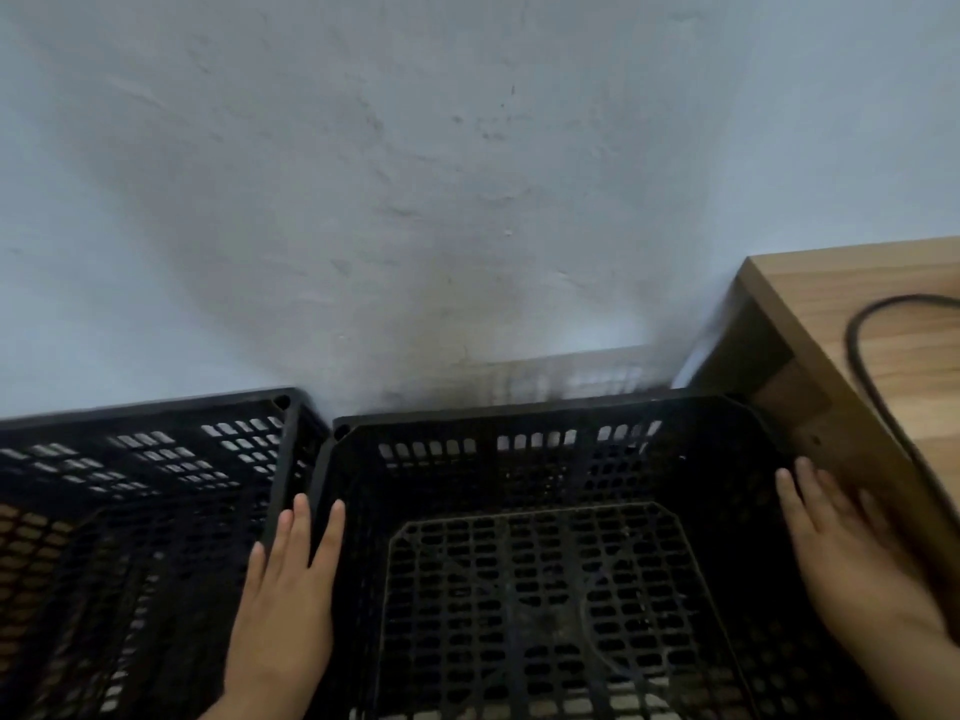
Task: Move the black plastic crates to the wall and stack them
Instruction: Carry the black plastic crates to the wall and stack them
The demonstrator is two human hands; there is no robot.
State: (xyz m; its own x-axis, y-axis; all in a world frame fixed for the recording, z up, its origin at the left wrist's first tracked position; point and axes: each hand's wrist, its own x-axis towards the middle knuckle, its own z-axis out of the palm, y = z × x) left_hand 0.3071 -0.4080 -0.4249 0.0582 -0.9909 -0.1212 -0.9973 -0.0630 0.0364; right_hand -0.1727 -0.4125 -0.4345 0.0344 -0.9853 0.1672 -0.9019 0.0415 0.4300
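Observation:
Two black plastic lattice crates stand side by side against the pale wall point(415, 174). The right crate point(519, 589) is directly below me, its perforated floor in full view. The left crate point(130, 485) touches it along one side. My left hand point(283, 595) lies flat with straight fingers over the rims where the two crates meet. My right hand point(852, 558) lies flat with straight fingers on the right crate's right rim, next to the wooden table. Neither hand curls round anything.
A wooden table point(857, 304) stands close on the right, its edge beside the right crate. A black cable point(862, 366) loops across its top. The wall rises straight ahead behind both crates.

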